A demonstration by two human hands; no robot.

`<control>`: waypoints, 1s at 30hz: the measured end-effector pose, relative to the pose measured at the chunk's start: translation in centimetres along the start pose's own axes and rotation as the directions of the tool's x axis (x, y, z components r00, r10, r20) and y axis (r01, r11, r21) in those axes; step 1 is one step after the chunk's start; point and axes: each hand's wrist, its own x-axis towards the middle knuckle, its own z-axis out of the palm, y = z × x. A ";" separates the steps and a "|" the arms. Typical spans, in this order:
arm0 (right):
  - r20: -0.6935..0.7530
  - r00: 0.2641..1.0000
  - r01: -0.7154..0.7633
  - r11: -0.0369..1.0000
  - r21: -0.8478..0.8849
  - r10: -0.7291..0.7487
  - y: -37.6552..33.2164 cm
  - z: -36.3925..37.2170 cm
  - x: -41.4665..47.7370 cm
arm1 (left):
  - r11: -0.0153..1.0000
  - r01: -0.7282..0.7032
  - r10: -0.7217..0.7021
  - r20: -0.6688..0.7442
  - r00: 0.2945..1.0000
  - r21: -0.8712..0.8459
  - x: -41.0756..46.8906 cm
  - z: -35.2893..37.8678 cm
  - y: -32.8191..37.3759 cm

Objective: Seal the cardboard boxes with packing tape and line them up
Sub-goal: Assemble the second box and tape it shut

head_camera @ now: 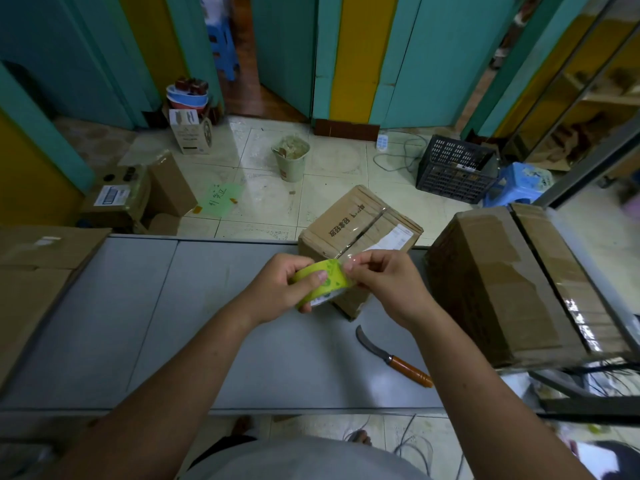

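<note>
My left hand grips a yellow-green roll of packing tape above the grey table. My right hand pinches the clear free end of the tape at the roll's upper right. Just behind the hands a small cardboard box stands on the table, with black printing and a strip of clear tape along its top seam. A larger cardboard box, taped along its top, stands at the table's right end.
A curved knife with a wooden handle lies on the table to the right of my arms. Flattened cardboard sits at the left end. On the floor beyond are boxes, a bin, a black crate and a blue stool.
</note>
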 end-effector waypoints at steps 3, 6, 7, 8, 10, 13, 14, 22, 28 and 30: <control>0.016 0.999 0.033 0.998 -0.062 -0.032 -0.4 -0.5 -0.5 | 0.995 0.043 -0.046 0.034 0.998 0.093 0.2 -0.5 0.3; 0.040 0.996 0.077 0.994 -0.073 -0.075 -0.8 -1.0 -1.0 | 0.934 0.134 -0.152 0.029 0.988 0.330 0.5 -1.2 0.0; 0.042 0.996 0.088 0.993 -0.075 -0.085 -0.9 -1.0 -1.1 | 0.901 0.165 -0.183 0.007 0.983 0.402 0.6 -1.3 -0.2; 0.035 0.995 0.092 0.993 -0.073 -0.090 -0.9 -0.9 -1.1 | 0.865 0.188 -0.197 -0.029 0.980 0.465 0.7 -1.4 -0.3; -0.012 0.997 0.071 0.997 -0.021 -0.071 -0.4 -0.7 -0.9 | 0.832 0.194 -0.177 -0.083 0.981 0.519 0.7 -1.5 -0.3; -0.066 0.998 0.008 0.992 0.128 0.000 0.3 -0.9 -0.6 | 0.935 0.155 -0.147 -0.048 0.988 0.320 0.5 -2.1 0.5; -0.069 0.998 -0.001 0.988 0.153 0.012 0.5 -1.0 -0.5 | 0.963 0.129 -0.125 -0.030 0.992 0.239 0.5 -2.2 0.8; -0.119 0.991 -0.039 0.972 0.230 0.068 2.1 -2.0 0.1 | 0.967 0.022 -0.018 0.018 1.000 -0.253 -0.3 -2.2 2.3; -0.117 0.993 -0.001 0.990 0.144 0.018 0.9 -2.8 -0.4 | 0.993 0.004 -0.008 -0.034 0.999 -0.120 -0.4 -2.3 1.5; -0.082 0.996 0.028 0.996 0.086 -0.021 0.0 -2.7 -0.8 | 0.997 0.017 -0.018 -0.017 1.000 -0.074 -0.3 -2.3 1.1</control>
